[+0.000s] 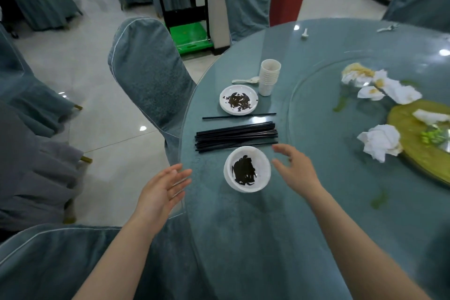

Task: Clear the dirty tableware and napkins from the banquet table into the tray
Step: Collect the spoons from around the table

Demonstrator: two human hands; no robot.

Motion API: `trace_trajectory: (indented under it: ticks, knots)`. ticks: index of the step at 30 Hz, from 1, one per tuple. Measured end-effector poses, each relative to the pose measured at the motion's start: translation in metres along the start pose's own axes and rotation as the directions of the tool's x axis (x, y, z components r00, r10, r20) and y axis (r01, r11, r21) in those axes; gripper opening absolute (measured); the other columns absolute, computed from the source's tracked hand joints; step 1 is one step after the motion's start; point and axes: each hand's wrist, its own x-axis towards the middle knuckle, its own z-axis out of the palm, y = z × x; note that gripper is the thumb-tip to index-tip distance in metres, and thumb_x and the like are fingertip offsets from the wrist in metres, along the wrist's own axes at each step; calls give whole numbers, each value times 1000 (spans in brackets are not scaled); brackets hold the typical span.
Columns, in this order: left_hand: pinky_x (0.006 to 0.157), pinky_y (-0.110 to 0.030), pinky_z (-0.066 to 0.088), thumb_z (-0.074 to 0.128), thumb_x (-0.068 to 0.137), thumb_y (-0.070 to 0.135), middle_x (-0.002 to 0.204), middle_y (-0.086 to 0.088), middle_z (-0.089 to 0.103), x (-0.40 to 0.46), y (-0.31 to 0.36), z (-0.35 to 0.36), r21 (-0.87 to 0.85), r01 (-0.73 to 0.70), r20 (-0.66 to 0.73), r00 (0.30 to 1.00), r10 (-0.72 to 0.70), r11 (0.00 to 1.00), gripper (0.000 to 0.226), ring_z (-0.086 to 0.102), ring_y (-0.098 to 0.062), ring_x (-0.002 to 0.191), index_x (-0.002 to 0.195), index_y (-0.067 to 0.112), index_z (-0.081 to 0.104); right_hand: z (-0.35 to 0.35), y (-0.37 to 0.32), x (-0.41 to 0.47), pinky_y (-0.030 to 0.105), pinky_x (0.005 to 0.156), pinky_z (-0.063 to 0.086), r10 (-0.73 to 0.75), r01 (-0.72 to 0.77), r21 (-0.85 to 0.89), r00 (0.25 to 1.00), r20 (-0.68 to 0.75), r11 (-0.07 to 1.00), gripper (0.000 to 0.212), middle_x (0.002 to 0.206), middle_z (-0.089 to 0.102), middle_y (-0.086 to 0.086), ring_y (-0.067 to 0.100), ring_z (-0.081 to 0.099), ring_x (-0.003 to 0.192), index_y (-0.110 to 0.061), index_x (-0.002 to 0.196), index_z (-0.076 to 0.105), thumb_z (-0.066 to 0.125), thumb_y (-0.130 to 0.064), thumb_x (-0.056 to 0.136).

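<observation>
A white bowl (263, 168) with dark scraps sits near the table's edge, between my hands. My left hand (162, 190) hovers open to its left, over the table's rim. My right hand (295, 169) is open just right of the bowl, fingers spread, not touching it. Behind the bowl lies a bundle of black chopsticks (236, 137), with a single chopstick (238, 116) beyond. Farther back stand a white plate (253, 95) with dark scraps, a stack of white cups (269, 77) and a white spoon (246, 80). Crumpled napkins (379, 141) lie to the right.
The round glass-topped table (328, 190) carries a turntable with more soiled napkins (379, 85) and a yellow-green platter (414, 151). Another spoon (304, 33) lies at the far side. Covered chairs (148, 73) ring the table. A green trolley (190, 31) stands behind.
</observation>
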Motion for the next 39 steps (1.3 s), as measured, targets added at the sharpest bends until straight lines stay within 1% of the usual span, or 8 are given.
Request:
trace_trajectory:
  ticks: [9, 14, 22, 26, 31, 34, 36, 39]
  knots:
    - [81, -31, 49, 43, 100, 22, 101, -1, 75, -67, -19, 4, 54, -17, 223, 975, 4, 998, 21, 69, -16, 95, 110, 19, 62, -9, 22, -183, 26, 87, 47, 248, -225, 145, 954, -167, 964, 26, 106, 67, -8, 8, 61, 100, -20, 108, 65, 63, -6, 87]
    - [82, -31, 48, 43, 100, 21, 97, 0, 75, -113, -49, -3, 74, 5, 350, 936, -31, 997, 21, 69, -16, 91, 106, 19, 63, -6, 32, -288, 2, 71, 42, 382, -332, 207, 878, -289, 920, 22, 100, 68, -3, 7, 62, 89, -14, 105, 66, 62, -1, 87]
    - [81, -31, 45, 42, 100, 20, 91, 1, 75, -168, -101, -3, 71, 115, 458, 879, -135, 991, 20, 68, -15, 84, 103, 19, 62, -7, 68, -433, 21, 79, 45, 593, -543, 245, 690, -415, 803, 20, 95, 69, -3, 10, 64, 88, -15, 101, 68, 63, -3, 86]
    - [78, -29, 46, 41, 100, 20, 88, 3, 76, -181, -114, 3, 117, 126, 489, 856, -168, 985, 21, 72, -11, 75, 102, 20, 61, -24, 97, -463, 26, 77, 43, 687, -655, 271, 536, -491, 705, 18, 96, 69, 3, 15, 61, 83, -13, 102, 69, 63, -8, 86]
    - [79, -30, 47, 42, 100, 21, 93, 1, 76, -179, -116, 17, 156, 101, 486, 858, -165, 983, 22, 70, -15, 88, 107, 19, 63, -41, 138, -460, 35, 81, 46, 766, -756, 286, 409, -496, 589, 26, 101, 68, 12, 31, 63, 95, -5, 108, 65, 66, -15, 85]
    - [82, -32, 47, 41, 100, 22, 98, 0, 75, -178, -120, 28, 201, 69, 496, 853, -162, 977, 23, 69, -16, 93, 109, 20, 63, -43, 150, -449, 36, 74, 48, 809, -783, 332, 340, -479, 526, 17, 84, 67, 10, 31, 62, 83, -4, 93, 65, 66, -20, 86]
    - [85, -33, 48, 42, 100, 22, 101, 0, 75, -178, -126, 33, 219, 58, 501, 850, -163, 974, 23, 69, -16, 95, 110, 20, 63, -43, 155, -444, 33, 64, 46, 813, -797, 312, 345, -469, 518, 21, 67, 61, 5, 29, 59, 70, -10, 70, 61, 65, -22, 87]
    - [82, -32, 48, 43, 100, 21, 99, 0, 75, -181, -132, 40, 229, 72, 490, 853, -179, 971, 23, 69, -16, 94, 109, 20, 63, -41, 152, -441, 28, 56, 38, 808, -782, 307, 386, -445, 543, 20, 63, 60, 0, 21, 56, 66, -16, 66, 61, 70, -22, 83]
